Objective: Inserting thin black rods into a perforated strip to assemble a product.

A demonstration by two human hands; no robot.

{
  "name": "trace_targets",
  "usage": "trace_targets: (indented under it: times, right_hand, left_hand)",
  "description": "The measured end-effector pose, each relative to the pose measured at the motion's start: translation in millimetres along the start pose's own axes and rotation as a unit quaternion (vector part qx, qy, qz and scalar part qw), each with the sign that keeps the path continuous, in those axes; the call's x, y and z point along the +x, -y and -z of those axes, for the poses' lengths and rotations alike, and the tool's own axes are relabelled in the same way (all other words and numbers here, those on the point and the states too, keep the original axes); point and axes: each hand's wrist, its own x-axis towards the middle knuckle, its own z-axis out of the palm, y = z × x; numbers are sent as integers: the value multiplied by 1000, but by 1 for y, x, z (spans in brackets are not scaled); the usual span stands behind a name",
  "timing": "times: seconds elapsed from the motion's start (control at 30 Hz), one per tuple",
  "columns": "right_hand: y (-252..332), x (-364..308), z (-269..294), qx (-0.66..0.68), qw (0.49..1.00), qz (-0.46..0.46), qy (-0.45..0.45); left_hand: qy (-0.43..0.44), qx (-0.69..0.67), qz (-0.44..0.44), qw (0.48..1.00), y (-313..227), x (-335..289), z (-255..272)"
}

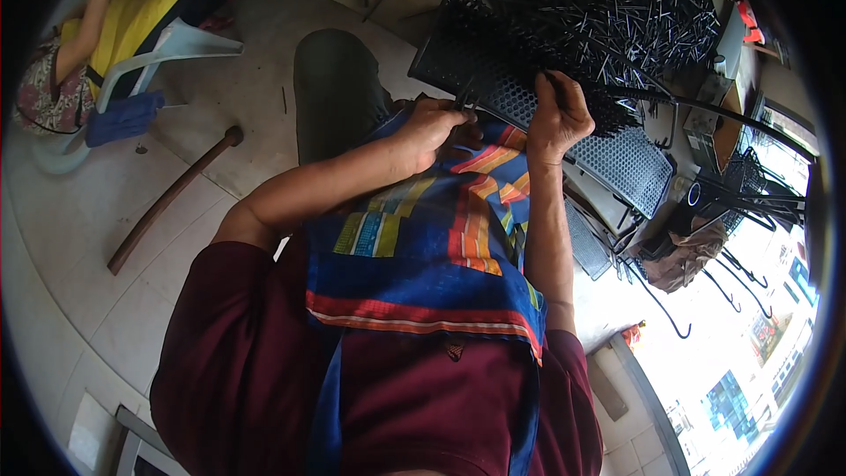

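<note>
A black perforated panel (515, 101) lies tilted beyond my lap, its far part crowded with short black bristle-like strips (493, 40). My left hand (434, 130) is closed at the panel's near edge, around something dark that I cannot make out. To its right, my right hand (562, 115) is held over the panel with thumb and fingers pinched together. Whatever sits in that pinch is too dark and small to name. A colourful patterned apron (414, 247) covers my lap below both hands.
A large heap of thin black strips (617, 9) spreads beyond the panel. More perforated panels (630, 172) stand at the right, near hooked metal rods (670, 313). On the floor at left lies a long wooden stick (172, 203). Another person's arm (84, 44) shows by a white plastic chair (176, 42).
</note>
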Motion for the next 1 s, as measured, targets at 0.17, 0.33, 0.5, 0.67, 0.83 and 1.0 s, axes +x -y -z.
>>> trace_targets:
  times: [0.17, 0.33, 0.5, 0.67, 0.83, 1.0]
  right_hand:
    - [-1, -3, 1, 7, 1000, -3, 8]
    - [5, -1, 0, -24, 999, 27, 15]
    - [0, 0, 1, -19, 999, 28, 19]
    - [-1, -3, -2, -59, 997, 45, 28]
    - [16, 6, -9, -258, 960, 76, 73]
    - [15, 9, -12, -194, 977, 60, 64]
  left_hand:
    - [15, 16, -64, 998, 5, -2, -3]
    - [22, -14, -38, 999, 3, 4, 1]
    - [27, -5, -40, 999, 7, 0, -3]
    - [36, -6, -52, 998, 8, 5, 0]
    - [15, -14, 0, 1000, 6, 4, 1]
    - [14, -19, -13, 1000, 9, 2, 2]
